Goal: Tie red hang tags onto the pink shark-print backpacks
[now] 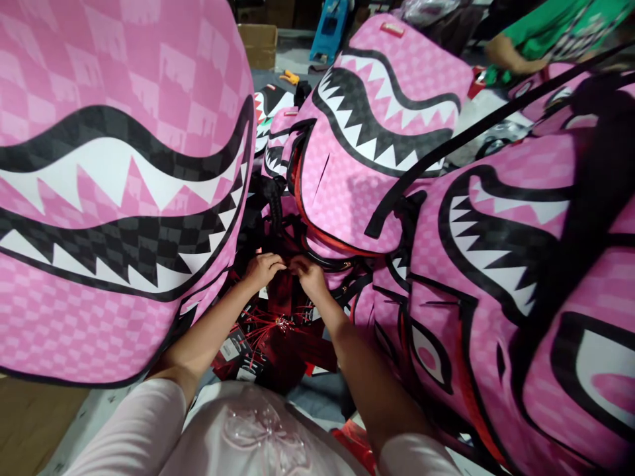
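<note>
My left hand [262,269] and my right hand [308,272] meet low in the middle, fingers pinched together on something small and dark that I cannot make out. They work at the lower edge of a pink shark-mouth backpack [367,152] that leans toward me. Just below my hands lies a bundle of red and black hang tags [270,330] with red strings.
A large pink shark-mouth backpack [114,192] fills the left side. More pink backpacks [510,264] pile up on the right. Another person in a green top [550,33] is at the top right. A cardboard box [258,43] and a blue stool [330,26] stand behind.
</note>
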Motion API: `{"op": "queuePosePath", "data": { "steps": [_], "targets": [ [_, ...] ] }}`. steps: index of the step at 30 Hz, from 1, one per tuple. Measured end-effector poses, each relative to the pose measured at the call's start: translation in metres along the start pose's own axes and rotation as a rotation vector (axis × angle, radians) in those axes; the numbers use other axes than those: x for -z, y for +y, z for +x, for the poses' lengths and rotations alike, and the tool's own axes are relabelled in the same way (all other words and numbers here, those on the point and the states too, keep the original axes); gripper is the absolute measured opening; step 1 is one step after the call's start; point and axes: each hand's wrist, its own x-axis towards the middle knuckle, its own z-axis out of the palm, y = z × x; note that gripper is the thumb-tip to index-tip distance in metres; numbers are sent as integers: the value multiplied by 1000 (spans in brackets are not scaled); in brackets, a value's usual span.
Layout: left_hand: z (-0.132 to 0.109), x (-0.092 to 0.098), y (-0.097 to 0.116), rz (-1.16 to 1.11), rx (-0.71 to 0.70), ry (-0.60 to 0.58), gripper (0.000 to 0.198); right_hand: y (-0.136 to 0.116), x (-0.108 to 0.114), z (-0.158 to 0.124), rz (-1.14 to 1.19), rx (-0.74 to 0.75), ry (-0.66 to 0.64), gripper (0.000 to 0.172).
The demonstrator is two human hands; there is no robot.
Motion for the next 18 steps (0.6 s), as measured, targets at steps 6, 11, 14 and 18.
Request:
{"op": "queuePosePath", "data": {
  "steps": [6,11,14,18],
  "targets": [
    [-6,-1,-7,166,-29,-20,17,-5,-2,1,-183,191,-35,24],
    [-5,-4,-9,199,-21,-48,20,-9,-4,0,-233,219,-45,24],
    [-4,-3,-7,247,2,-77,21,-11,-4,0,-261,222,-67,24],
    [-4,0,-4,280,29,-101,22,-12,-4,0,-260,214,-50,24]
  ]
}}
